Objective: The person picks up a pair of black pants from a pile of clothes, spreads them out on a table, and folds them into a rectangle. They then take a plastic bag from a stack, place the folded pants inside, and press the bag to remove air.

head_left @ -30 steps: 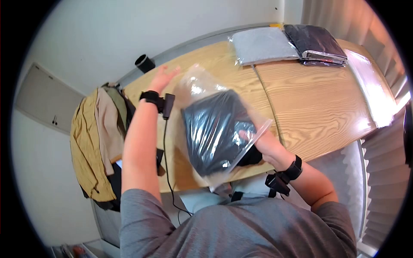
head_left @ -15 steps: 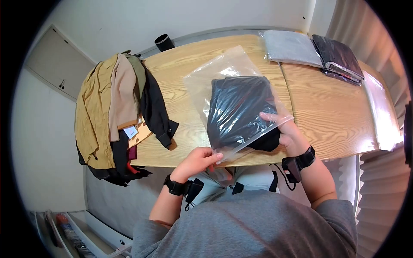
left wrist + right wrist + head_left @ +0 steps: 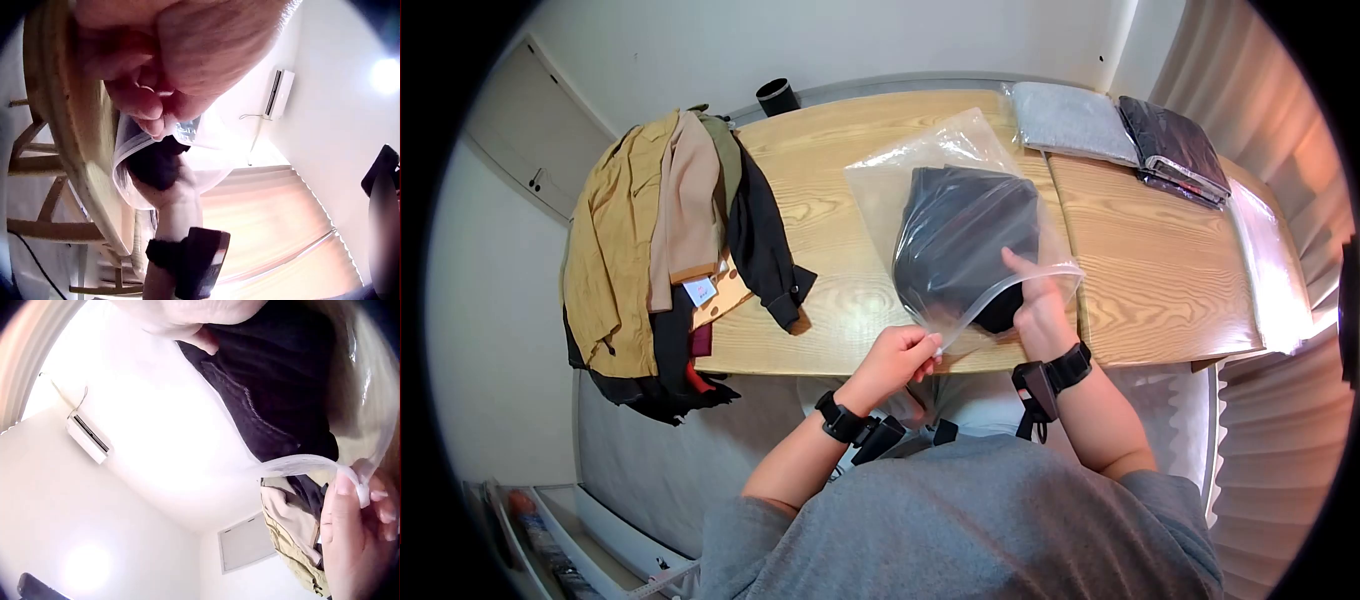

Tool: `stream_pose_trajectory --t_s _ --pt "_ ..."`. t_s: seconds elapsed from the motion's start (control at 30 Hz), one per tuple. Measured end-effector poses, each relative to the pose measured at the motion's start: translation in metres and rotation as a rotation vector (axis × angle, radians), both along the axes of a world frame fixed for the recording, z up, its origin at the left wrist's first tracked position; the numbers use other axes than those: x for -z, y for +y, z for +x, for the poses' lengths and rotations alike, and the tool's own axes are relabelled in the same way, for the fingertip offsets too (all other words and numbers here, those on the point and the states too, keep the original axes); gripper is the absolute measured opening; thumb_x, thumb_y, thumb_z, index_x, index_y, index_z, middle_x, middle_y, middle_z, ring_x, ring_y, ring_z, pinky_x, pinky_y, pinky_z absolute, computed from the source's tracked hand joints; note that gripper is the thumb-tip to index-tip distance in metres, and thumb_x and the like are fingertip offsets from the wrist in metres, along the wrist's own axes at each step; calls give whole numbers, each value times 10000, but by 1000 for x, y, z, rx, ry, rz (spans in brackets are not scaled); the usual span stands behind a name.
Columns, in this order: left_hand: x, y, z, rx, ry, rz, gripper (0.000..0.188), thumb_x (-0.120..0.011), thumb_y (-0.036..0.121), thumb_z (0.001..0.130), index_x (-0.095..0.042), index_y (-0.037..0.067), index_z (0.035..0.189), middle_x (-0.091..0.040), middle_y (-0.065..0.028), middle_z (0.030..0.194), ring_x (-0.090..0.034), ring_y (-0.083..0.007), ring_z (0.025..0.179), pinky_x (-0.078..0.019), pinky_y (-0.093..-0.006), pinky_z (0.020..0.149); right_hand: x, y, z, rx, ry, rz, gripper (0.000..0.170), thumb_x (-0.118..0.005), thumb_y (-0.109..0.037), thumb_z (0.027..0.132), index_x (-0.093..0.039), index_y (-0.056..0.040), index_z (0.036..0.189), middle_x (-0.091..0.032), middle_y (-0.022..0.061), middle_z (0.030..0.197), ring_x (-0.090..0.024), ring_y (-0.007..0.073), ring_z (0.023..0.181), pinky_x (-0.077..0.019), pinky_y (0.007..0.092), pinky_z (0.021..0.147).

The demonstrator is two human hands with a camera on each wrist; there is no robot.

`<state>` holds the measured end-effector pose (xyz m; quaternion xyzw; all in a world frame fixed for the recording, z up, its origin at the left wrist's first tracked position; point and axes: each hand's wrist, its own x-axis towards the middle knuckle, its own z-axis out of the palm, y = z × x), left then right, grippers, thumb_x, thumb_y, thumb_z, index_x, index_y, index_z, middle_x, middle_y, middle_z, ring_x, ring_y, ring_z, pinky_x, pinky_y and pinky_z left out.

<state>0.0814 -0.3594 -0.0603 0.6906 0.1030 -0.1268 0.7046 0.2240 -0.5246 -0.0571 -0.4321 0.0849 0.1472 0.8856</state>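
Note:
A clear zip bag lies over the table with a folded black garment inside, part of it showing at the bag's mouth. My left hand pinches the near left corner of that mouth; the right wrist view shows the white zip edge between its thumb and fingers. At the mouth's right side my right hand grips the garment, thumb over the cloth and the other fingers mostly hidden under it. In the left wrist view the dark cloth meets the right hand.
Several garments, with a tan jacket on top, hang over the table's left end. Bagged grey and black items lie at the back right, beside clear plastic bags. A black bin stands behind the table.
My left hand came back from beyond the bag's far left side to its near corner and pinched it, then shifted slightly right. The mouth edge now stands more apart from the garment.

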Motion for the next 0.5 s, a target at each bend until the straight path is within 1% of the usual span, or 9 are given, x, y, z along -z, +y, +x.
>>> stream_pose_trajectory --t_s 0.1,0.17,0.2,0.27,0.3,0.37,0.4,0.43,0.5 --pt "2 -10 1 9 -21 18 285 -540 228 950 -614 14 776 -579 4 673 -524 -50 576 -425 -203 517 1 1 5 -10 104 -45 597 -734 -77 786 -436 -41 1301 -553 149 1143 -553 281 1052 -478 420 874" --pt "2 -14 2 15 -19 25 286 -539 227 950 -616 14 776 -581 3 672 -526 -51 573 -428 -205 517 0 1 5 -64 162 53 638 -737 -72 781 -417 -48 1332 -535 146 1214 -536 292 1097 -456 415 918" --pt "1 -16 4 28 -31 45 286 -540 228 951 -618 15 776 -580 2 668 -525 -52 571 -429 -206 515 7 0 9 -65 166 48 638 -737 -72 781 -417 -48 1332 -535 146 1214 -536 292 1097 -456 415 918" --pt "2 -19 4 38 -40 60 287 -541 228 952 -619 15 776 -580 2 665 -525 -53 568 -429 -207 513 19 -2 18 17 -43 -175 661 -729 -68 768 -407 -13 1343 -525 167 1263 -526 307 1129 -417 415 970" --pt "2 -21 4 4 -53 24 306 -545 243 950 -619 5 774 -578 -3 644 -522 -54 555 -423 -206 512 24 -10 21 14 -42 -180 661 -729 -68 768 -407 -13 1343 -525 167 1263 -526 307 1129 -417 415 970" --pt "2 -22 3 -32 -64 -16 326 -549 258 948 -620 -6 771 -576 -7 624 -519 -55 541 -418 -206 511 -4 -26 13 129 -970 -1041 642 -705 -56 752 -428 20 1326 -531 203 1255 -531 332 1130 -390 404 996" --pt "2 -24 2 -72 -79 -64 321 -551 255 949 -623 -3 773 -577 -4 625 -518 -51 544 -417 -202 513 -19 -36 0 155 -1201 -1386 597 -687 -71 738 -470 39 1283 -536 232 1231 -528 345 1137 -389 416 1000" --pt "2 -25 0 -111 -91 -115 316 -553 253 949 -625 -1 776 -578 -1 627 -517 -48 546 -417 -199 514 -27 -37 -3 146 -1200 -1392 597 -687 -71 738 -470 39 1283 -536 232 1231 -528 345 1137 -389 416 1000" --pt "3 -25 -1 -110 -105 -123 305 -552 240 951 -623 5 770 -582 -3 644 -521 -50 555 -417 -199 517 -37 -37 -10 -267 -1651 -1443 589 -664 -59 743 -464 -6 1294 -513 230 1266 -481 385 1196 -391 434 1008"
